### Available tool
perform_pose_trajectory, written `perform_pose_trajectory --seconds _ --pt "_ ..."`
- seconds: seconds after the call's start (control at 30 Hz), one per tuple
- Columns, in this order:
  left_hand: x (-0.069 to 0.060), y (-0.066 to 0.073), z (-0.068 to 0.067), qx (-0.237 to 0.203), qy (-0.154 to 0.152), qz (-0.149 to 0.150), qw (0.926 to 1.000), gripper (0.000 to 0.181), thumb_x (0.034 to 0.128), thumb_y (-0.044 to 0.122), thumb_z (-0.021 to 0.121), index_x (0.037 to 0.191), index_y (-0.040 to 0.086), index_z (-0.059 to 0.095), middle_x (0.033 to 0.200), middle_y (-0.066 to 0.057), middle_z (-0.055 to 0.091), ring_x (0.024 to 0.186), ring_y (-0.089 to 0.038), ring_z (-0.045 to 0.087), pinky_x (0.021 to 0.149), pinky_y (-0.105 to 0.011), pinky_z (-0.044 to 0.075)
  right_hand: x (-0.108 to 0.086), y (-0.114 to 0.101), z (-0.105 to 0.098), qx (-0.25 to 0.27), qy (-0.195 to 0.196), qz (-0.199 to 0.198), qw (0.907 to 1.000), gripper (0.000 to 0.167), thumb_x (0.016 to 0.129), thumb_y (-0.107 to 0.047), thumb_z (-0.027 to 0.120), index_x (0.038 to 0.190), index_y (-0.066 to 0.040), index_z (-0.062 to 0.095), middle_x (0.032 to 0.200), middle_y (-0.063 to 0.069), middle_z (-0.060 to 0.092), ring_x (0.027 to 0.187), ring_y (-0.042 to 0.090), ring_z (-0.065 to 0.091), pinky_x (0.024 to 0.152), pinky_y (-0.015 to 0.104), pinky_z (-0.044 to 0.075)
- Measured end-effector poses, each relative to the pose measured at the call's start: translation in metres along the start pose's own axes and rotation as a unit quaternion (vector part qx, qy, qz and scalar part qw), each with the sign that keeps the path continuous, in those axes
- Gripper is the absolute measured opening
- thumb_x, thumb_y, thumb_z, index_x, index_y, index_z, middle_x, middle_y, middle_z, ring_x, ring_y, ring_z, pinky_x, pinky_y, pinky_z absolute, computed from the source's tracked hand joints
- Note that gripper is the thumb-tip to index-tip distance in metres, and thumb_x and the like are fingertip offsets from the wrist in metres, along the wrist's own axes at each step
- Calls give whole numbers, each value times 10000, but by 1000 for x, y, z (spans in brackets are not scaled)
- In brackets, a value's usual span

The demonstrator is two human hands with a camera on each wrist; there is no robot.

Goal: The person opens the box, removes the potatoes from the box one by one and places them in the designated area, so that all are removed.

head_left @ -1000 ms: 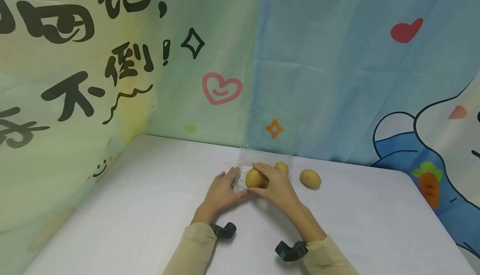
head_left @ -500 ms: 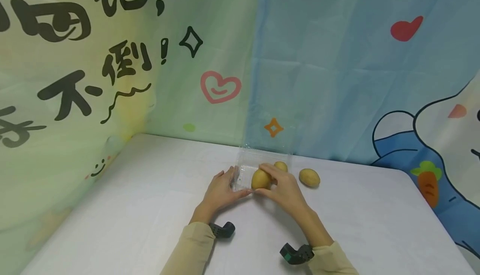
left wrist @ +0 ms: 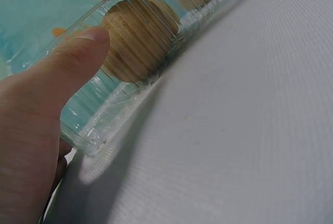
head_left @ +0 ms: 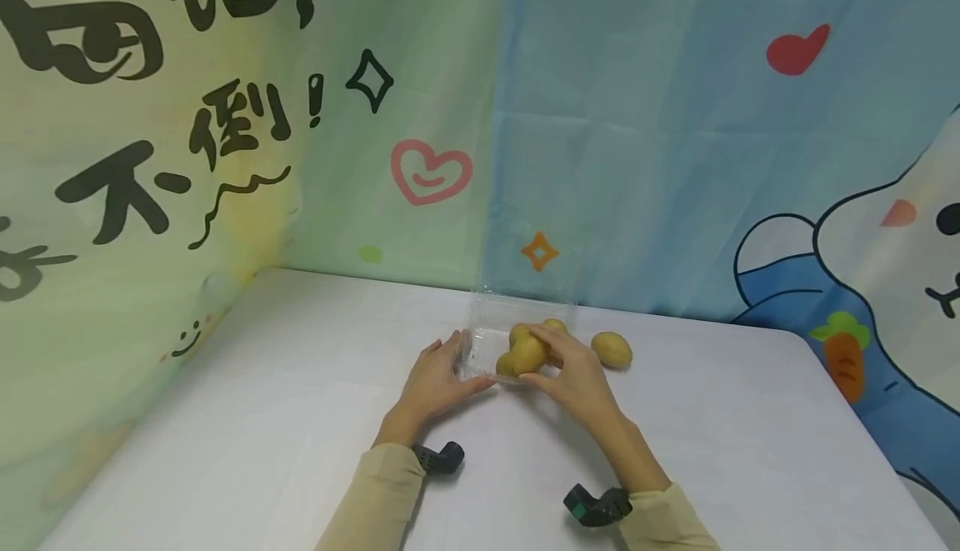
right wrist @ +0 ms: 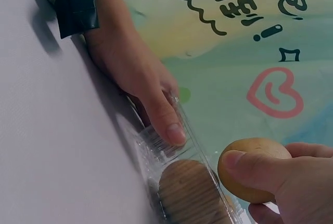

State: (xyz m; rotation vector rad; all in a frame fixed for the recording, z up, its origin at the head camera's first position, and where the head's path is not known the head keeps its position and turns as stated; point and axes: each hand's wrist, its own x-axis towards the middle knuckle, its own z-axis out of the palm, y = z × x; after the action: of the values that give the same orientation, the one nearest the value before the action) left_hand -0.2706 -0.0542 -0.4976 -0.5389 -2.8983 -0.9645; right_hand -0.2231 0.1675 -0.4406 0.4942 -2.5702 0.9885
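Note:
A clear plastic box (head_left: 486, 346) with its lid raised lies on the white table, with several potatoes (left wrist: 136, 40) inside. My left hand (head_left: 438, 378) grips its left end; the thumb lies across the front wall in the left wrist view. My right hand (head_left: 576, 374) pinches one potato (right wrist: 250, 168) between thumb and fingers, just above the box rim. Below this potato, another potato (right wrist: 188, 186) shows through the ribbed wall. One loose potato (head_left: 612, 350) rests on the table to the right of the box.
Behind the white table (head_left: 360, 309) hangs a printed fabric backdrop (head_left: 637, 134), near the raised lid (head_left: 525, 288). Dark camera mounts (head_left: 597, 507) sit on both wrists.
The right hand has drawn its potato rightward and up from lower in the box, so potatoes beneath and behind it now show. The left hand keeps its grip. The head view has shifted slightly.

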Motion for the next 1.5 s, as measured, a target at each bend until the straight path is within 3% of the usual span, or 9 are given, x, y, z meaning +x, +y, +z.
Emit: perform_pose_trajectory --seconds 0.47,0.67,0.9,1.17,1.5 --pt "-1 1 -1 -68 30 58 10000 963 761 627 663 1439 6 377 1461 -180 425 1344 -357 413 1164 -449 285 -5 6 -6 -66 129 241 9996 585 663 -158 858 1201 -105 635 1253 86 555 1153 276 571 804 304 585" --pt "-1 1 -3 -83 30 160 9998 960 763 610 671 1431 -15 381 1449 -197 434 1332 -357 429 1159 -455 290 -6 7 -10 -134 182 381 9990 617 662 -137 860 1231 -109 622 1239 65 572 1128 261 580 802 313 586" --pt "0 0 0 -85 -31 27 10000 953 767 618 664 1447 19 369 1472 -166 415 1356 -349 399 1167 -443 279 -7 10 -14 -21 265 492 9984 759 656 -114 860 1326 -41 513 1234 129 566 1119 301 593 815 319 580" --pt "1 -2 0 -66 16 53 10000 955 758 614 675 1437 9 383 1461 -166 430 1352 -324 414 1171 -425 276 -7 13 -19 273 290 762 9963 665 677 -54 840 1279 -45 555 1246 127 529 1149 303 566 861 325 567" --pt "-1 -2 1 -127 50 33 9999 937 758 592 686 1432 11 392 1450 -172 444 1331 -376 422 1149 -461 308 -12 28 -27 58 357 693 9969 655 662 -73 850 1264 -82 595 1229 104 595 1116 285 573 866 304 561"
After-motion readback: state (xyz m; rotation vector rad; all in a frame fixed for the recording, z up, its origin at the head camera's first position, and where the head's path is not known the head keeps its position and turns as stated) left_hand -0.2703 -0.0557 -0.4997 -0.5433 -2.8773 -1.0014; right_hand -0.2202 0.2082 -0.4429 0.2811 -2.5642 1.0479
